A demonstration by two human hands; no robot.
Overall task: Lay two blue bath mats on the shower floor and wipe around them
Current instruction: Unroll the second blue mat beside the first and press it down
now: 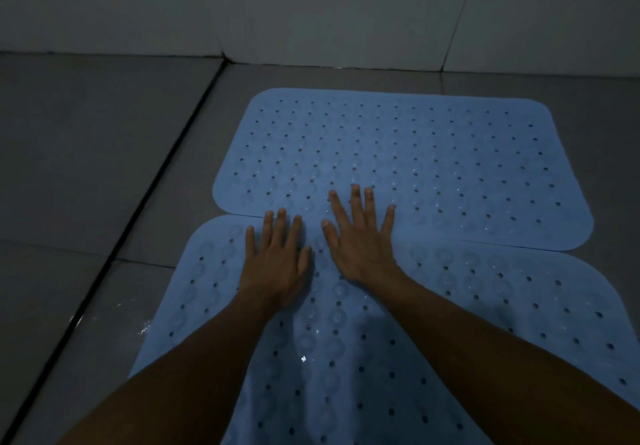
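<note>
Two bare forearms, low in the frame, reaching up to the middle. Left hand (277,254) flat, fingers straight and spread, pressing on the near blue rubber bath mat with round holes (346,358). Right hand (360,236) flat too, fingers wide, holding nothing, lying across the seam with fingertips on the far blue rubber bath mat with round holes (398,153).

Near mat filling the bottom of the frame; far mat in the middle and right, just above it. Edges touching, maybe lapping a little on the right side, hard to tell. Both lying on the grey tiled shower floor (86,167). Pale tiled wall (311,4) across the top. Dark grout line (145,202) running down the left. Small wet shine on the floor at lower left.

Likely soft, bendy and light, floppy when lifted. Probably slippery when wet, with round sucker bumps showing through that grip once pushed down. Best picked up by a corner or a long edge, pinched with both hands. Not easy to break.

No brand, label or writing to read anywhere.
</note>
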